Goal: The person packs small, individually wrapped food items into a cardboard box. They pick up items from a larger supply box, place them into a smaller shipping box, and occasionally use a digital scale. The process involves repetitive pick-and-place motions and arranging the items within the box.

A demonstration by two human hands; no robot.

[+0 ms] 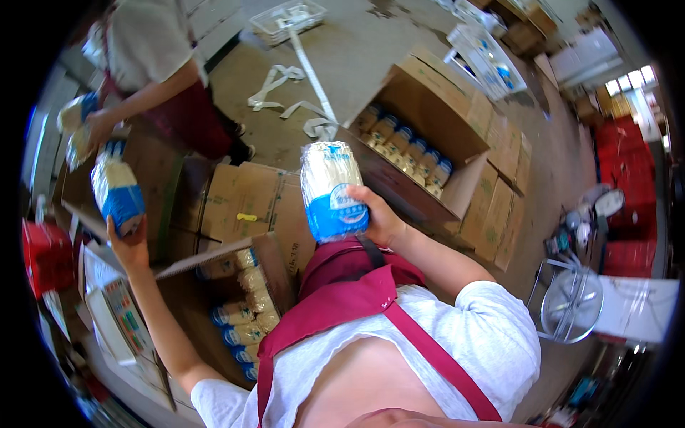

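My right hand grips a clear-and-blue plastic pack of pale contents that look like enoki mushrooms, upright in front of my apron. At the far left, my left hand holds a second such pack by its lower blue end, tilted. Below and right of that hand, an open cardboard box contains several similar packs laid in rows. Ahead on the right, another open cardboard box has a row of packs inside.
A co-worker at upper left holds packs over a cardboard box. Closed cartons stand ahead. White strapping trails on the floor from a white basket. A scale is at left, a stool at right.
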